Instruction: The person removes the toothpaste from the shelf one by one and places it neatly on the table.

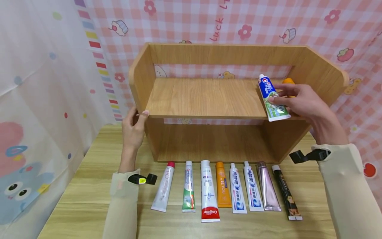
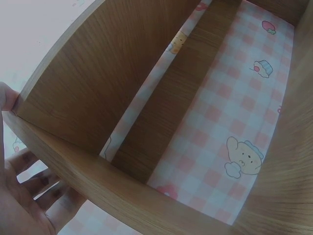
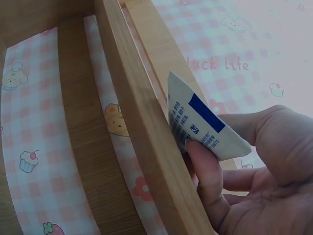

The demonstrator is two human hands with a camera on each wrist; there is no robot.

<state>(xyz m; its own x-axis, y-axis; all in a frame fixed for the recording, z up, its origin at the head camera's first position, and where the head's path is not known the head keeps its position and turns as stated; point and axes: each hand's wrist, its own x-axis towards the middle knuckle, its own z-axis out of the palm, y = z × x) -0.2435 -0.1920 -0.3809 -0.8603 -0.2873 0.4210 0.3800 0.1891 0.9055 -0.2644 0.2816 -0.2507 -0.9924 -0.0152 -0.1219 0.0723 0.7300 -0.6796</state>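
My right hand [image 1: 302, 99] pinches a blue and green Crest toothpaste tube [image 1: 269, 96] over the right end of the upper shelf. Its white crimped end [image 3: 210, 129] shows between thumb and fingers in the right wrist view. Behind that hand, an orange thing [image 1: 288, 81] is mostly hidden on the shelf. My left hand [image 1: 133, 129] grips the left side panel of the wooden shelf unit [image 1: 203, 96], thumb at the front edge. In the left wrist view, the left hand's fingers [image 2: 58, 210] lie along the panel's outer side.
Several toothpaste tubes lie in a row on the wooden table before the unit: a silver tube with a pink cap [image 1: 164, 187], a Colgate tube [image 1: 209, 192], an orange tube [image 1: 223, 186] and a black tube [image 1: 287, 194] among them. A checked cloth [image 1: 191, 20] hangs behind.
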